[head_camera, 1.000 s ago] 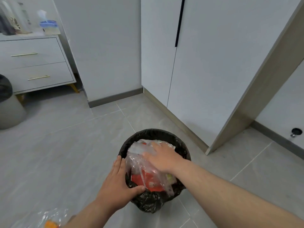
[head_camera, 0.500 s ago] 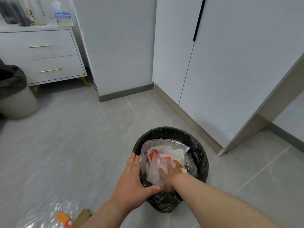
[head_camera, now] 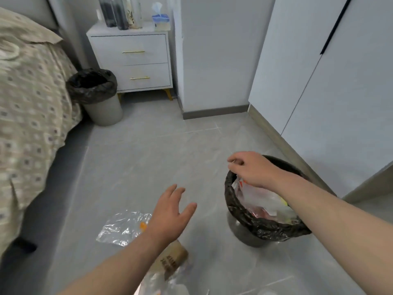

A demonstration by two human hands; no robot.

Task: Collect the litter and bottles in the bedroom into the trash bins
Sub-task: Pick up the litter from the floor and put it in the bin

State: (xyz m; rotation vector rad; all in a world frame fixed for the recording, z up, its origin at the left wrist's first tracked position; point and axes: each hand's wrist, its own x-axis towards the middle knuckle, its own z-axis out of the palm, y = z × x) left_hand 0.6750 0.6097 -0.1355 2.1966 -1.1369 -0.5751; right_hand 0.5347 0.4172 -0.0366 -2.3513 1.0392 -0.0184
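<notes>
A black-bagged trash bin (head_camera: 263, 229) stands on the floor at the right, stuffed with clear and red-printed wrappers (head_camera: 258, 201). My right hand (head_camera: 249, 169) hovers over its near-left rim, fingers loosely curled and empty. My left hand (head_camera: 171, 211) is open above the floor, fingers spread, holding nothing. Just left of it lies a crumpled clear plastic bag (head_camera: 121, 227) with an orange bit inside. A brown paper cup (head_camera: 173, 259) lies under my left forearm, with more clear plastic (head_camera: 168, 284) at the bottom edge.
A second bin (head_camera: 96, 96) with a black liner stands by the bed (head_camera: 27, 107). Behind it is a white nightstand (head_camera: 140, 60) carrying bottles (head_camera: 119, 12) and a tissue box (head_camera: 160, 20). White wardrobe doors (head_camera: 331, 92) line the right side.
My right hand lifted out of the bin's wrappers and my left hand let go of the rim, swinging left over the floor litter. The view turned left, bringing the bed into sight.
</notes>
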